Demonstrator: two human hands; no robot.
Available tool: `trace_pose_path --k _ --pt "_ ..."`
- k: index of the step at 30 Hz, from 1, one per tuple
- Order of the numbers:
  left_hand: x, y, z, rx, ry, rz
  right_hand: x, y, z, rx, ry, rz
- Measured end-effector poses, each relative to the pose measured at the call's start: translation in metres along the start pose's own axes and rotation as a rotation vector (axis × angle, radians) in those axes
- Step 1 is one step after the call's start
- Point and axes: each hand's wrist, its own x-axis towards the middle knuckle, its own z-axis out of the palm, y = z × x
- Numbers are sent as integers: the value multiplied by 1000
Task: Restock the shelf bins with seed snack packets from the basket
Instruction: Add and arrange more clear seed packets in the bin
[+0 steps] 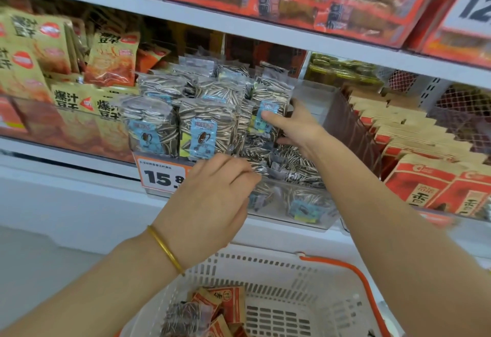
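The right hand point(295, 126) pinches 1 upright seed packet point(268, 102) in the clear bin point(312, 94); the left hand point(212, 198) curls over lying packets point(292, 166), grip not clear. Packets seem light, soft, slippery: hold the sealed edge

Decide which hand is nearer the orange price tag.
Left. The left hand covers the right edge of the price tag; the right hand grips a seed packet higher, further right.

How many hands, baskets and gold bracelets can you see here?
Hands: 2, the left hand and the right hand
Baskets: 1, the white basket
Gold bracelets: 1, the gold bracelet on the left wrist
Total: 4
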Motion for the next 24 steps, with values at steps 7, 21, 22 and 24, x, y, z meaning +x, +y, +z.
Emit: trace_pose_path --k 7,21,22,24 --pt "-2 1 0 21 15 6 -8 3 -2 103 32 -21" --pt "-1 0 1 34 17 -2 9 -11 -3 -75 -69 102" --pt "-1 0 2 34 21 -2 8 -9 1 -55 -26 91" --pt "-1 1 2 35 25 -1 6 -4 5 -41 98 32"
